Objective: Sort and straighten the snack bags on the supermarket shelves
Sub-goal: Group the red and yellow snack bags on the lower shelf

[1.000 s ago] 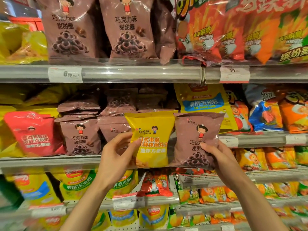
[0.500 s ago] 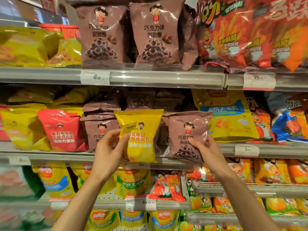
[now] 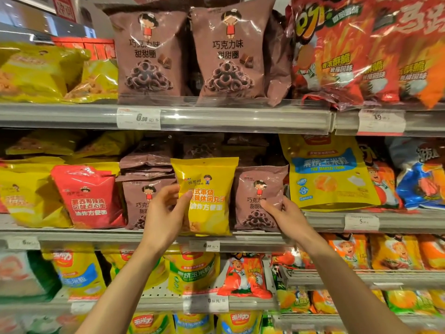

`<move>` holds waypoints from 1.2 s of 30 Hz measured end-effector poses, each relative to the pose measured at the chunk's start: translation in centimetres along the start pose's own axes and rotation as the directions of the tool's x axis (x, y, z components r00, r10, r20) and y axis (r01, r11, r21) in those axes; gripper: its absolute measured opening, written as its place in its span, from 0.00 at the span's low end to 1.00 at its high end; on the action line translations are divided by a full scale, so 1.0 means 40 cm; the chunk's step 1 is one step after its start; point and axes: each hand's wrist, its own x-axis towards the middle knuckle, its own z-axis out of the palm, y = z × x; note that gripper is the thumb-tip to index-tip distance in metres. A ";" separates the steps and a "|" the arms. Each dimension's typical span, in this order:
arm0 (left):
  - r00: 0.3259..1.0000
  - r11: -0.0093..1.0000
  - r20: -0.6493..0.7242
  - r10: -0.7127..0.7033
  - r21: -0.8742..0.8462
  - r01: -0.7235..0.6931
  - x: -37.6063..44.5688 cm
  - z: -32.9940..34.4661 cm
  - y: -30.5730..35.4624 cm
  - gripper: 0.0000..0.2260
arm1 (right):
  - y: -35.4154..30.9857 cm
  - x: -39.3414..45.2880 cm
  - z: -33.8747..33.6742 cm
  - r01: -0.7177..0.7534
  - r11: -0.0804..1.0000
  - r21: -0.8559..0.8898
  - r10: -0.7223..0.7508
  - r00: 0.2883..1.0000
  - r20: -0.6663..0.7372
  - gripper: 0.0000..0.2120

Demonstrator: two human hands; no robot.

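My left hand (image 3: 166,215) grips the left edge of a small yellow snack bag (image 3: 208,196), held upright at the front of the middle shelf (image 3: 96,235). Just to its right stands a small brown chocolate-ring bag (image 3: 261,198); my right hand (image 3: 286,214) pinches its lower right side. Another brown chocolate-ring bag (image 3: 142,201) stands behind my left hand, with more brown bags (image 3: 147,160) lying flat on top of it. A red bag (image 3: 88,197) leans to the left of those.
Two large brown bags (image 3: 190,51) stand on the top shelf, red-orange bags (image 3: 361,49) to their right, yellow bags (image 3: 43,71) to their left. A yellow baked-corn bag (image 3: 327,172) stands right of my hands. Lower shelves hold corn and orange bags (image 3: 243,276).
Both hands moved the yellow and brown bags forward onto the middle shelf; the brown bag now stands in the row. The view has shifted closer and slightly left.
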 end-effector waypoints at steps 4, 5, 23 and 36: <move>1.000 1.000 0.002 0.008 0.004 -0.008 0.017 0.006 0.008 0.14 | -0.013 0.015 -0.002 -0.053 0.998 -0.027 0.055 0.995 0.082 0.14; 1.000 1.000 0.007 0.006 0.009 -0.006 0.021 0.008 0.009 0.14 | -0.019 0.014 -0.003 -0.057 0.998 -0.035 0.060 0.994 0.091 0.14; 0.995 0.995 -0.081 -0.053 -0.093 0.046 -0.134 -0.021 0.010 0.11 | 0.047 -0.164 -0.021 0.077 0.971 0.227 -0.022 0.972 -0.233 0.10; 0.972 0.981 -0.201 -0.124 -0.175 0.089 -0.255 -0.089 0.016 0.06 | 0.047 -0.252 0.065 0.003 0.956 0.295 0.015 0.998 -0.056 0.03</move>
